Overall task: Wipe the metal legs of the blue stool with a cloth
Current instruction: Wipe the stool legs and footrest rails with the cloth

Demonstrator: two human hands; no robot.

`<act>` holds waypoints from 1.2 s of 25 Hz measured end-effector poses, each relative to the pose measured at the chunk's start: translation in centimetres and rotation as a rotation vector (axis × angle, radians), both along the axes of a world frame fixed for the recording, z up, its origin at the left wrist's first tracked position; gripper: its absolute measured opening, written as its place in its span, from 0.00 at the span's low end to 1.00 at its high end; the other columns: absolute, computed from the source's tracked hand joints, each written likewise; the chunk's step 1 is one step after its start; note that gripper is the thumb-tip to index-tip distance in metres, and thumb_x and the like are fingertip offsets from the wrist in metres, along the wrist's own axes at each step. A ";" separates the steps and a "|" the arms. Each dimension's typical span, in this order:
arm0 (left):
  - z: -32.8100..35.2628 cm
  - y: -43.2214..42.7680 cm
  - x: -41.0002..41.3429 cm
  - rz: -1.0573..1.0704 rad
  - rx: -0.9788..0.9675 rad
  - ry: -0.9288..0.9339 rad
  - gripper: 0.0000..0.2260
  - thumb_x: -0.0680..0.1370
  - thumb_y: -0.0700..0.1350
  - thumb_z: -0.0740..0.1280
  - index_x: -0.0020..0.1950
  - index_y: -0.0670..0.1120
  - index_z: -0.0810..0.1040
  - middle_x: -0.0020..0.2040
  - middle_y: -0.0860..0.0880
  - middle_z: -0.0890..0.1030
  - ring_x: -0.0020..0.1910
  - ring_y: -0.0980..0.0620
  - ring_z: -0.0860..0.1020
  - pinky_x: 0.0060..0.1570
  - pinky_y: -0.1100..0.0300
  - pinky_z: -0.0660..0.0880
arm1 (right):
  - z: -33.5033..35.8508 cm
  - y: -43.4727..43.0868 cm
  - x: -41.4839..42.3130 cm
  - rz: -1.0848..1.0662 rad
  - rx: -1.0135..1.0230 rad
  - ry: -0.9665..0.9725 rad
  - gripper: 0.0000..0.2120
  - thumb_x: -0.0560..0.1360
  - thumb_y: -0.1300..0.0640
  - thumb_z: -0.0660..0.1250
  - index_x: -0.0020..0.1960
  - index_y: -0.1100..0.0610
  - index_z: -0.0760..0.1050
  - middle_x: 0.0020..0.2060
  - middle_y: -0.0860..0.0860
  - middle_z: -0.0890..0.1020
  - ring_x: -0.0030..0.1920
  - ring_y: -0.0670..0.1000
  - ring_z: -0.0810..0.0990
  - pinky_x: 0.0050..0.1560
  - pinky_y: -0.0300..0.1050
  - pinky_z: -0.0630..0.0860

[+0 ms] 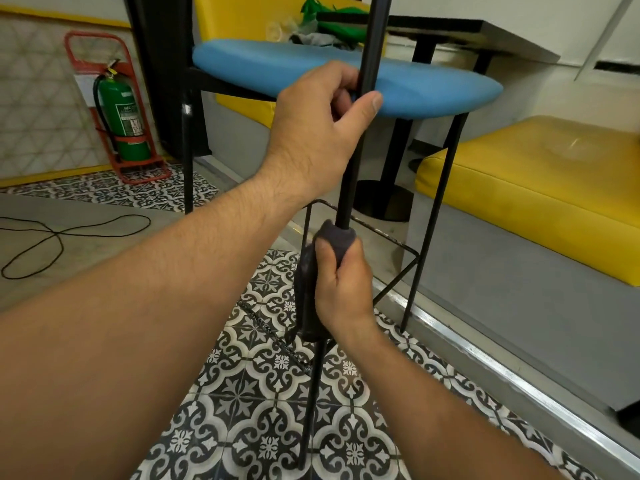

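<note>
left hand (322, 126) gripping the stool's front leg (345, 199) up by the blue seat (415, 88) | right hand (343, 289) squeezing dark cloth (306, 289) round same leg, lower down

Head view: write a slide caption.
Left hand holds a leg of the blue stool; right hand grips a dark cloth round that leg.

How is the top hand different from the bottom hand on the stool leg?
The left hand holds the black leg high up, by the blue seat; the right hand holds it lower down. The left hand is bare on the metal; the right hand holds a dark cloth wrapped round the leg. Both hands curl their fingers round the same leg.
</note>
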State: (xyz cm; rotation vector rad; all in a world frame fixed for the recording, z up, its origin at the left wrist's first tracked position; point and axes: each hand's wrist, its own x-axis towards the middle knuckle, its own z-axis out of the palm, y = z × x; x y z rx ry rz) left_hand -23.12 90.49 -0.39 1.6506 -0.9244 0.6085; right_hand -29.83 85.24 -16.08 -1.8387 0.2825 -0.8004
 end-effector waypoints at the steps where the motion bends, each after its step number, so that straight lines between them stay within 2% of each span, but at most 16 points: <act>1: 0.0 -0.1 0.1 -0.001 -0.006 0.006 0.08 0.78 0.48 0.68 0.52 0.44 0.80 0.36 0.52 0.73 0.34 0.59 0.70 0.35 0.66 0.70 | 0.8 -0.3 0.2 -0.006 -0.002 0.011 0.09 0.80 0.45 0.59 0.53 0.50 0.69 0.38 0.46 0.80 0.36 0.42 0.80 0.33 0.40 0.75; 3: -0.1 -0.3 0.2 -0.011 -0.030 0.011 0.09 0.78 0.48 0.68 0.52 0.45 0.80 0.36 0.52 0.73 0.34 0.59 0.70 0.36 0.65 0.70 | 3.6 -0.6 1.2 -0.013 0.008 -0.066 0.11 0.79 0.43 0.58 0.53 0.50 0.70 0.38 0.47 0.81 0.36 0.44 0.81 0.34 0.46 0.78; 5: -0.3 -0.2 0.3 -0.004 -0.043 -0.002 0.08 0.77 0.49 0.68 0.52 0.46 0.80 0.37 0.53 0.76 0.35 0.59 0.73 0.37 0.65 0.72 | 6.9 -0.7 3.0 -0.103 -0.016 -0.227 0.10 0.79 0.44 0.57 0.54 0.49 0.70 0.42 0.45 0.82 0.42 0.47 0.82 0.40 0.54 0.80; 8: -0.1 0.0 0.5 -0.036 -0.039 0.014 0.06 0.77 0.50 0.69 0.51 0.49 0.80 0.37 0.51 0.77 0.34 0.58 0.74 0.37 0.63 0.75 | 7.4 0.0 3.3 -0.155 -0.061 -0.376 0.14 0.79 0.49 0.57 0.63 0.51 0.68 0.54 0.46 0.80 0.53 0.45 0.79 0.51 0.50 0.78; 10: 0.1 0.3 0.8 -0.060 -0.030 0.040 0.06 0.76 0.49 0.70 0.50 0.48 0.80 0.36 0.52 0.76 0.34 0.58 0.73 0.36 0.61 0.75 | 3.3 0.8 2.2 -0.104 -0.080 -0.271 0.20 0.80 0.52 0.57 0.71 0.50 0.61 0.60 0.49 0.77 0.58 0.46 0.76 0.55 0.45 0.76; 12: 0.3 0.5 1.0 -0.084 -0.007 0.052 0.05 0.76 0.48 0.70 0.50 0.49 0.80 0.35 0.54 0.74 0.33 0.59 0.72 0.35 0.63 0.74 | -1.6 1.4 0.4 -0.050 -0.045 -0.079 0.19 0.80 0.52 0.58 0.70 0.46 0.60 0.56 0.49 0.78 0.54 0.46 0.79 0.51 0.46 0.79; 14: 0.3 0.4 1.0 -0.102 0.006 0.058 0.05 0.76 0.48 0.70 0.49 0.49 0.80 0.35 0.54 0.74 0.34 0.59 0.72 0.35 0.65 0.74 | -3.1 1.1 -0.7 0.039 0.135 0.079 0.09 0.80 0.51 0.60 0.59 0.44 0.66 0.45 0.49 0.81 0.43 0.49 0.82 0.41 0.52 0.81; 15: 0.3 0.4 1.0 -0.102 0.003 0.060 0.05 0.77 0.48 0.70 0.50 0.48 0.80 0.35 0.54 0.74 0.34 0.59 0.72 0.36 0.64 0.74 | -2.8 0.7 -1.0 0.096 0.234 0.115 0.05 0.80 0.49 0.61 0.55 0.45 0.68 0.41 0.51 0.81 0.40 0.51 0.83 0.37 0.50 0.81; 16: 0.3 0.4 1.1 -0.104 -0.002 0.065 0.05 0.77 0.48 0.70 0.50 0.48 0.80 0.36 0.53 0.74 0.34 0.58 0.72 0.36 0.64 0.74 | -2.3 0.4 -1.2 0.135 0.282 0.123 0.05 0.79 0.47 0.61 0.52 0.47 0.70 0.38 0.51 0.82 0.37 0.50 0.83 0.33 0.44 0.80; 18: 0.1 0.4 1.3 -0.116 -0.023 0.072 0.06 0.77 0.48 0.70 0.51 0.47 0.80 0.37 0.51 0.74 0.35 0.57 0.73 0.38 0.62 0.75 | -0.4 0.0 -1.1 0.161 0.258 0.086 0.11 0.79 0.44 0.60 0.49 0.50 0.73 0.35 0.47 0.83 0.35 0.45 0.82 0.31 0.35 0.76; 21: -0.3 0.4 1.3 -0.105 -0.015 0.025 0.07 0.77 0.49 0.69 0.51 0.48 0.79 0.36 0.54 0.74 0.36 0.58 0.73 0.37 0.63 0.75 | 3.6 -0.3 1.0 0.024 0.115 -0.122 0.16 0.79 0.40 0.54 0.50 0.49 0.73 0.37 0.46 0.81 0.38 0.42 0.81 0.34 0.35 0.75; 24: -0.2 0.4 1.1 -0.114 -0.023 0.038 0.06 0.78 0.49 0.68 0.51 0.49 0.79 0.36 0.55 0.74 0.35 0.59 0.72 0.37 0.64 0.73 | 4.9 0.0 2.6 -0.077 0.015 -0.280 0.15 0.80 0.43 0.54 0.60 0.50 0.70 0.41 0.40 0.80 0.44 0.38 0.79 0.39 0.28 0.72; 26: -0.2 0.7 0.7 -0.116 -0.009 0.077 0.07 0.78 0.49 0.68 0.54 0.49 0.80 0.38 0.54 0.75 0.36 0.60 0.73 0.38 0.65 0.72 | 1.4 0.2 1.6 -0.050 -0.009 -0.141 0.14 0.80 0.44 0.55 0.64 0.46 0.64 0.45 0.40 0.79 0.44 0.37 0.79 0.38 0.30 0.73; 28: -0.9 1.6 0.1 -0.112 0.049 0.104 0.10 0.79 0.49 0.67 0.59 0.52 0.79 0.44 0.56 0.79 0.41 0.59 0.76 0.42 0.70 0.72 | -2.7 0.7 -0.9 0.049 0.026 0.112 0.09 0.80 0.45 0.56 0.60 0.41 0.62 0.44 0.45 0.79 0.39 0.40 0.79 0.32 0.34 0.75; 30: -2.9 3.2 -0.5 -0.062 0.104 0.147 0.11 0.79 0.51 0.66 0.62 0.56 0.76 0.49 0.59 0.80 0.47 0.62 0.78 0.46 0.73 0.73 | -4.0 0.7 -2.5 0.110 0.064 0.255 0.06 0.79 0.42 0.56 0.54 0.41 0.64 0.42 0.48 0.80 0.38 0.41 0.80 0.31 0.35 0.76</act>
